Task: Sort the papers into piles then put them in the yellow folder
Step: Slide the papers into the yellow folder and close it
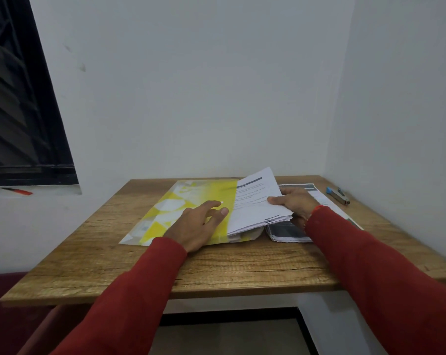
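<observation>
One yellow folder (191, 211) lies mid-desk (216, 267), left hand (199, 226) flat on it, fingers spread. Right hand (293, 203) fingers pinch one paper stack (255, 203); two more piles (288, 231) and one stapler (338, 195) sit toward the desk's right edge.

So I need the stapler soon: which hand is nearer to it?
Right. The right hand grips a stack of papers just left of the stapler. The left hand lies flat on the yellow folder, far across the table.

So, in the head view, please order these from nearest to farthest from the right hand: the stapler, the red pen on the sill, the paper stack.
1. Paper stack: held in the right hand.
2. Stapler: on the table's far right.
3. Red pen: on the window sill, far left.
</observation>
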The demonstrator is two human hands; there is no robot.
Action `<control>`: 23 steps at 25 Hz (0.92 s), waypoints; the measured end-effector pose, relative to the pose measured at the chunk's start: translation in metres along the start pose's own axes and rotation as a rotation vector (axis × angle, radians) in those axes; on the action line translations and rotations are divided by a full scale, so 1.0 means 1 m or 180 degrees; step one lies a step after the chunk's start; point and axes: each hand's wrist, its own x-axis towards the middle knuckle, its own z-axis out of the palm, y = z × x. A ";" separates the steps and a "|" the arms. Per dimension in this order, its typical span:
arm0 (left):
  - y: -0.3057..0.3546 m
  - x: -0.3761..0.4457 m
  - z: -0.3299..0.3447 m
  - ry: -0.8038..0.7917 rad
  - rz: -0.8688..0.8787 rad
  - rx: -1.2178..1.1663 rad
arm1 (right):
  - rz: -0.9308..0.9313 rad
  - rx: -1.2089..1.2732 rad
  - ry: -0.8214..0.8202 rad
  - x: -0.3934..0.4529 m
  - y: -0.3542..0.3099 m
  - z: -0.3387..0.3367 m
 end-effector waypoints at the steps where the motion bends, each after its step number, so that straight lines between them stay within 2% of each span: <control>1: 0.002 -0.001 0.000 -0.0048 0.0077 -0.0003 | -0.0007 -0.0044 -0.0011 0.003 0.002 0.008; 6: 0.004 -0.002 -0.002 -0.0056 0.0215 -0.0277 | 0.0028 -0.0294 -0.0044 0.018 0.015 0.049; 8: 0.002 -0.001 -0.002 0.0178 0.0151 -0.0266 | -0.0044 -0.0390 0.0091 0.024 0.017 0.055; 10: -0.008 0.003 -0.013 0.0854 -0.0375 0.0128 | -0.0088 -0.0525 0.0268 0.029 0.018 0.051; 11: -0.013 0.002 -0.021 0.1104 -0.0904 0.0455 | -0.0105 -0.0615 0.0351 0.031 0.018 0.048; 13: -0.022 -0.001 -0.035 0.0987 -0.1884 0.0892 | -0.0168 -0.0912 0.0492 0.034 0.022 0.044; 14: -0.023 -0.002 -0.037 0.0884 -0.2054 0.0960 | -0.0216 -0.1062 0.0534 0.032 0.023 0.044; 17: -0.021 0.001 -0.031 0.1022 -0.1815 0.0934 | -0.0325 -0.1371 0.0476 0.025 0.025 0.054; 19: -0.021 0.003 -0.032 0.1234 -0.1711 0.0659 | -0.0383 -0.1623 0.0363 0.022 0.024 0.060; 21: -0.025 0.003 -0.036 0.1311 -0.1791 0.0540 | -0.0403 -0.1810 0.0365 0.019 0.021 0.060; 23: -0.028 0.001 -0.036 0.1136 -0.1976 0.0833 | -0.0419 -0.2049 0.0375 0.020 0.020 0.058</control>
